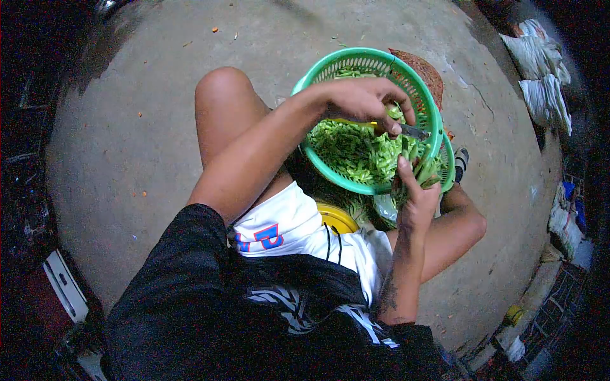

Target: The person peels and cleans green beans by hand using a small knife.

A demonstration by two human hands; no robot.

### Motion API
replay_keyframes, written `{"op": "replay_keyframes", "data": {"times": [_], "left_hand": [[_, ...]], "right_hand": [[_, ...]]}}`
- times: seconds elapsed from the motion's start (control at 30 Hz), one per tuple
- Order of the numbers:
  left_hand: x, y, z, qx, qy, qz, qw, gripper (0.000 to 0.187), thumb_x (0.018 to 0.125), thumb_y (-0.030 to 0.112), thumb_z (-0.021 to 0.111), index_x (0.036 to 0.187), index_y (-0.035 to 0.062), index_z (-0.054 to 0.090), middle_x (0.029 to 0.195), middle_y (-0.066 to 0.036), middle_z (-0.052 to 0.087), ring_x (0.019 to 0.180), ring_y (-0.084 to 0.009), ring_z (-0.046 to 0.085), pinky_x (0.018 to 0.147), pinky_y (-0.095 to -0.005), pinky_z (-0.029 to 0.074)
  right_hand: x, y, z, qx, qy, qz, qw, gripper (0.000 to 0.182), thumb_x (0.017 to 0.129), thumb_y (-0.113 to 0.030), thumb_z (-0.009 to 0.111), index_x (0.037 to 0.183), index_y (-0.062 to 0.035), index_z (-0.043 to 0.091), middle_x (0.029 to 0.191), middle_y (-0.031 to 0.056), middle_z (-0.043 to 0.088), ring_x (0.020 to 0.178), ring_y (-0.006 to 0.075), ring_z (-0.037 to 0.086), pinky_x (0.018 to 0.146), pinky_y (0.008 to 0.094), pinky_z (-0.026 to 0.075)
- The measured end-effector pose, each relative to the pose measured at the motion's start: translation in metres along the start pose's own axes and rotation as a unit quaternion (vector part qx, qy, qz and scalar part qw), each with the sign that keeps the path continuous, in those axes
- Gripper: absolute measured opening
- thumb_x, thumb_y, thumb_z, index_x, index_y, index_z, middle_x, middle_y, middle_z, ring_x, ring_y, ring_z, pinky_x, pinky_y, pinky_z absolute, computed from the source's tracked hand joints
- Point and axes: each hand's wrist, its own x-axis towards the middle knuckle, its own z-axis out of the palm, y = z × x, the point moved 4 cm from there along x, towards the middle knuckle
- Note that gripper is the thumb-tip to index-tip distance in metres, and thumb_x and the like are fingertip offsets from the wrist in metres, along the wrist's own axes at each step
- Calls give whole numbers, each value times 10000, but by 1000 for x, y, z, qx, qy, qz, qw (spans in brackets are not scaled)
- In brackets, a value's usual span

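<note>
Gripping part-hidden knife, left hand; right hand, green vegetables, partly covered

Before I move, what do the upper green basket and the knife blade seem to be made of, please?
The upper green basket looks like moulded plastic, slightly glossy, from its even colour and regular slots. The knife blade is probably metal, being flat and grey; it looks dull, but blur leaves this open.

Dim, diffuse light falls on the grey concrete floor around the round green plastic basket, with dark shadow beneath its near side. The basket looks fairly sharp; far out from it, the fisheye view bends into black, grainy, blurred edges.
</note>
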Motion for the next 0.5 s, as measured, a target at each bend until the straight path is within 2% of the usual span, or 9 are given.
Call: {"op": "replay_keyframes", "data": {"times": [0.1, 0.2, 0.27, 0.33, 0.37, 0.43, 0.47, 0.5], "left_hand": [[0, -6, 0, -19, 28, -38, 999, 438, 882, 174, 769, 1273, 38, 624, 979, -43, 671, 852, -122, 635, 759, -290, 526], [2, -3, -2, 46, 40, 2, 998, 404, 879, 169, 767, 1232, 27, 631, 960, -45, 665, 858, -125, 633, 763, -292, 522], [4, -2, 0, 8, -14, -3, 1000, 372, 879, 146, 761, 1205, 21, 633, 973, -43, 651, 894, -127, 619, 779, -292, 515], [-1, 0, -2, -19, 5, -2, 1000, 363, 881, 135, 756, 1203, 20, 633, 990, -41, 642, 905, -129, 610, 783, -293, 513], [-3, 2, -4, -45, 23, 0, 999, 355, 882, 124, 751, 1200, 20, 633, 1007, -39, 634, 917, -131, 601, 787, -294, 511], [-3, -1, -9, -52, 24, 13, 998, 352, 883, 117, 748, 1203, 21, 634, 1025, -38, 629, 913, -132, 597, 781, -293, 510], [-3, -3, -12, -59, 24, 27, 998, 350, 885, 110, 744, 1205, 22, 635, 1043, -37, 625, 910, -133, 593, 775, -292, 509], [-3, -6, -12, -66, 14, -2, 998, 367, 868, 118, 758, 1200, 22, 634, 1038, -38, 622, 941, -138, 588, 778, -300, 504]], "right_hand": [[-2, 0, -2, -46, 4, -4, 999, 275, 884, -201, 815, 1035, -6, 693, 939, 33, 703, 792, 111, 615, 754, 256, 488], [-4, -1, 0, -82, 11, -17, 996, 288, 885, -208, 816, 1053, -3, 705, 968, 46, 719, 800, 112, 630, 765, 252, 495], [-5, -5, 0, -96, 17, -28, 995, 286, 893, -215, 807, 1057, -4, 706, 975, 55, 725, 791, 112, 638, 755, 253, 501], [-4, 2, -3, 87, -20, 97, 991, 257, 907, -205, 777, 1055, -19, 678, 912, 69, 721, 694, 108, 626, 646, 249, 500], [-4, 3, -9, 87, -20, 98, 991, 257, 907, -205, 777, 1055, -19, 678, 912, 69, 721, 694, 108, 626, 646, 249, 500], [-8, 9, -11, 245, -92, 196, 945, 216, 912, -175, 745, 1048, -44, 640, 830, 66, 692, 596, 100, 574, 536, 240, 459], [-9, 12, -12, 245, -92, 197, 945, 216, 912, -175, 745, 1048, -44, 640, 830, 66, 692, 596, 100, 574, 536, 240, 459], [-11, 9, -12, 221, -58, 182, 957, 206, 910, -163, 738, 1042, -52, 626, 798, 62, 675, 574, 98, 549, 510, 233, 436]]}}
